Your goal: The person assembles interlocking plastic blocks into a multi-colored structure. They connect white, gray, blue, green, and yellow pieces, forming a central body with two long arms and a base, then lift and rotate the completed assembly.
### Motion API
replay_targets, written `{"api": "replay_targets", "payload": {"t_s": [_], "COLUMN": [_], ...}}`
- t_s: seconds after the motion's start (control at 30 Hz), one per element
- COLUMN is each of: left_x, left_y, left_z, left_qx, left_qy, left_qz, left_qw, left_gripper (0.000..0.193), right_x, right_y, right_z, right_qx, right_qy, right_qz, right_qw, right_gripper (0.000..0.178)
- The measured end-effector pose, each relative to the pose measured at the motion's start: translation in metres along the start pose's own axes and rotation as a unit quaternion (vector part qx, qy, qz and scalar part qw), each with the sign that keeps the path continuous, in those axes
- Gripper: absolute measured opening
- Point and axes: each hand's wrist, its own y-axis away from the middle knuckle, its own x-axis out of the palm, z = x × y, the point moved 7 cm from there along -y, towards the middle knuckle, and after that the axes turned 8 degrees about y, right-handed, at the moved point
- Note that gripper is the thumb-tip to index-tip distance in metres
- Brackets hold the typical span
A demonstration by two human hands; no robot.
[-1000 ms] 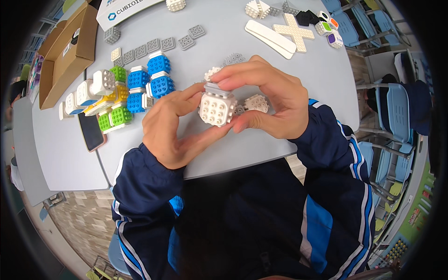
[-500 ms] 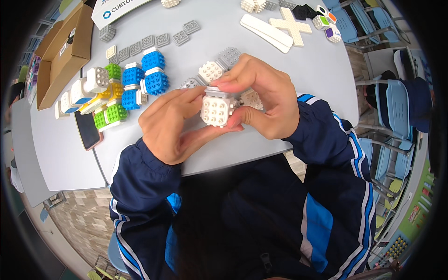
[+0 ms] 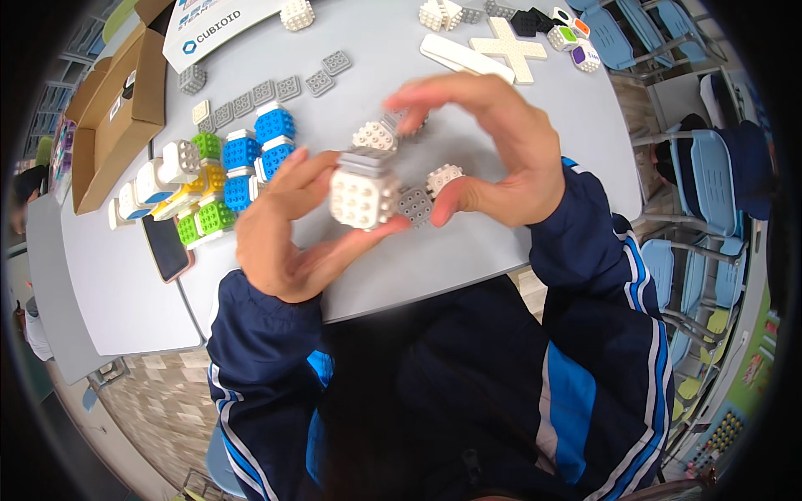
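Note:
My left hand (image 3: 288, 225) grips a white studded cube block (image 3: 361, 199) between thumb and fingers, raised over the table. A flat grey connector plate (image 3: 368, 157) sits on the cube's top. My right hand (image 3: 501, 150) is apart from the cube, thumb and fingers spread in a wide curve and slightly blurred. On the table under and between the hands lie a grey studded cube (image 3: 414, 206), a white studded block (image 3: 445, 178) and another white studded block (image 3: 373, 136). A grey studded block (image 3: 409, 122) is partly hidden behind my right fingers.
Left of my hands stand joined blue cubes (image 3: 241, 154) and a green, yellow and white assembly (image 3: 200, 177) beside a phone (image 3: 170, 249). Grey connector plates (image 3: 263, 91) lie in a row. Farther back are a cardboard box (image 3: 125, 125), a white cross plate (image 3: 511, 48) and a white bar (image 3: 464, 57).
My right hand has let go of the white cube and opened, moving right. My left hand has shifted left with the cube and its grey plate.

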Motion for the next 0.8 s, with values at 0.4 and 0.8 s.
{"api": "replay_targets", "payload": {"t_s": [0.4, 0.8], "left_x": [-0.016, 0.003], "left_y": [0.002, 0.001], "left_z": [0.000, 0.001], "left_qx": [0.038, 0.017], "left_qy": [-0.020, -0.003], "left_qz": [-0.036, 0.016], "left_qw": [0.998, 1.000], "left_gripper": [0.081, 0.075], "right_x": [-0.006, 0.004], "right_y": [-0.003, 0.006], "right_z": [0.002, -0.016], "right_qx": [-0.013, 0.085], "right_qy": [0.067, -0.027], "right_qz": [0.059, -0.030], "right_qw": [0.996, 0.996], "right_gripper": [0.046, 0.053]}}
